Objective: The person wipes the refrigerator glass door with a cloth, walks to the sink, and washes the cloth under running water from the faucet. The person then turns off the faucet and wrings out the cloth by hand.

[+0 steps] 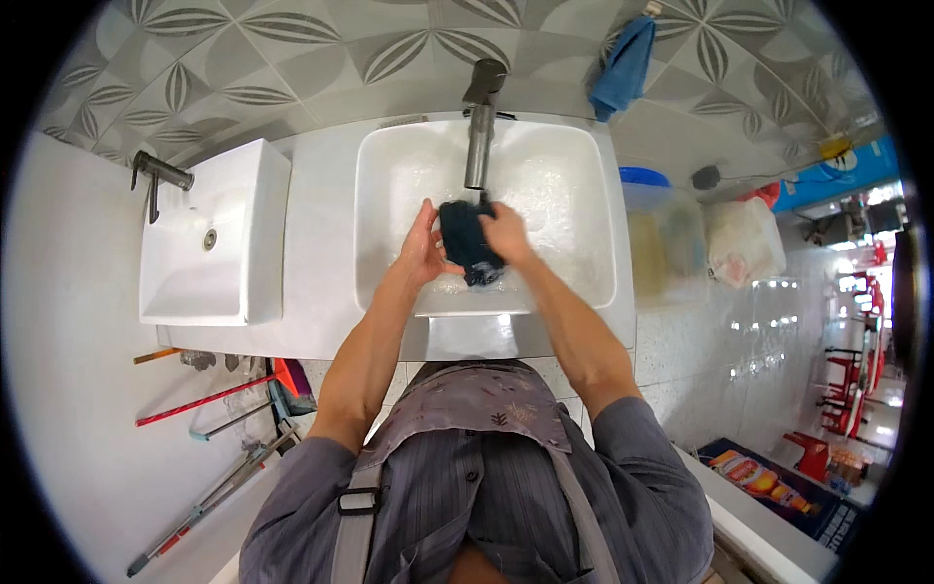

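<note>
Right grip [504,234] closed, by the look of it, on the two-o'clock edge of a dark cloth [463,234]; blur hides the exact finger placement. Left grip [420,251] open, palm turned inward, at the cloth's nine-o'clock side; fingertips at or partly behind the fabric, contact not certain.

Clock centred on the white sink [574,219], twelve toward the tiled wall. Cloth near centre, just toward six from the spout of the faucet [479,146], which reaches in from twelve. Glints across the basin suggest water; no clear stream made out. Sink set on a white tabletop [321,234]; smaller basin [199,282] out at nine, blue cloth [625,70] hanging near one.

Judgement on handling: work low, inside the rim, so splash stays in the basin. Best to pin one edge with the right, back the fabric with the left palm, rub in short strokes. Turn and refold often, exposing every face. Wet fabric likely heavy and slippery; gather it before squeezing, keeping knuckles clear of the spout.
</note>
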Motion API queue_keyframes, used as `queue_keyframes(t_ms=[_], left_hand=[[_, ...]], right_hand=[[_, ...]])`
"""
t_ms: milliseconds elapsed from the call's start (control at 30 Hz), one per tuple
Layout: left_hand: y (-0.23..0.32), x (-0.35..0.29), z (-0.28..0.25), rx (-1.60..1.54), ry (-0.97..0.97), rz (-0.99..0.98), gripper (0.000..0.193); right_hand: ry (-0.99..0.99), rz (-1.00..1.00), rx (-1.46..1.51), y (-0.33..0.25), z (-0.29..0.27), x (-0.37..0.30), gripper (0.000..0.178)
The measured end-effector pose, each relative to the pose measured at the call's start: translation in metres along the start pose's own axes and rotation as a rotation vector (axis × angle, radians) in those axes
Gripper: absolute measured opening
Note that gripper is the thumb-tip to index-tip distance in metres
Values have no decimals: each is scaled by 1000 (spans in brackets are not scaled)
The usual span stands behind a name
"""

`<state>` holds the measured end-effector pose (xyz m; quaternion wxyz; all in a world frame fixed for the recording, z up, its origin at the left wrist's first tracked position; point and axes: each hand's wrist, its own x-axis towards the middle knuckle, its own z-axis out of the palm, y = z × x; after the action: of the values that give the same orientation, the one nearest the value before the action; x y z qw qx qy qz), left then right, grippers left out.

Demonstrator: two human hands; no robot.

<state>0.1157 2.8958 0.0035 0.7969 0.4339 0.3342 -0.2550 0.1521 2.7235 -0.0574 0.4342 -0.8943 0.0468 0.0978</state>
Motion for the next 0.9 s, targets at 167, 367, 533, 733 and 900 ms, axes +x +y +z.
queue_keyframes(t_ms=[167,367,533,733,900], left_hand=[[-15,59,-67,-359,-705,71,60],[-25,38,-12,-117,-82,97,32],[-3,-13,-16,43,44,110,71],[-15,30,-40,-294,-277,87,77],[-43,79,-93,-266,-264,268,38]], right_hand=[[78,-412,138,-107,42,-76,30],[146,-551,-482,-41,9,-13,31],[490,-275,-431,22,-26,4,49],[-16,-184,169,-65,36,-42,33],[70,-408,32,-113,48,-75,25]])
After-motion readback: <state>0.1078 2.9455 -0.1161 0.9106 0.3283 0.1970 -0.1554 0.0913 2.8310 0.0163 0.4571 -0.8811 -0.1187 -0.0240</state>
